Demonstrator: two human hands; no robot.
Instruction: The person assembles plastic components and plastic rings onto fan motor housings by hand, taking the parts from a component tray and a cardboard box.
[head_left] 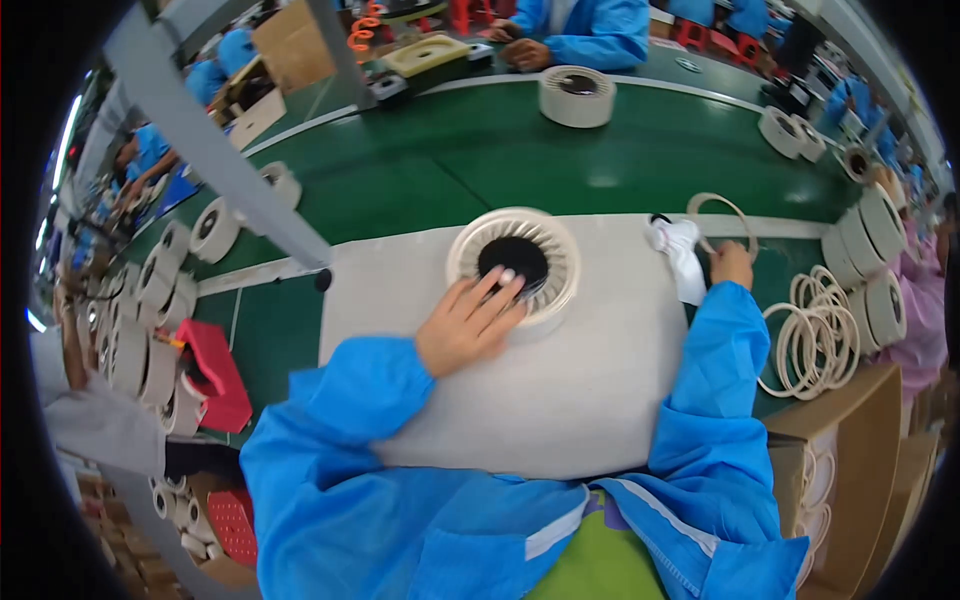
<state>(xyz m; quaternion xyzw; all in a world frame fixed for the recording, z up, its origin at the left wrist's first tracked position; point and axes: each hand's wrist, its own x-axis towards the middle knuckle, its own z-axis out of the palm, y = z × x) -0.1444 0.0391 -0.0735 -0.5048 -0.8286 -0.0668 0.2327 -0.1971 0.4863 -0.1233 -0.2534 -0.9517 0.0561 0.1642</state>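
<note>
A round cream-white unit (556, 262) with slatted vanes and a black centre stands on the pale work mat, its open face up. My left hand (474, 322) rests over its near left side, fingers stretched out onto the black centre, gripping nothing. A white cap covers one fingertip. To the right, beyond the mat's edge, my right hand (732, 266) closes on the lower part of a thin cream ring (738, 208); its fingertips are partly hidden. Just left of that hand lies a crumpled white cloth-like thing (680, 258) with a dark end.
Thin cream rings (815, 335) are heaped at the right, above an open cardboard box (850, 470). Stacked round units (865, 240) stand beyond them. A red bin (215, 375) and more units flank the left, near a slanting grey post (220, 130). Across the green belt (400, 170), a co-worker sits.
</note>
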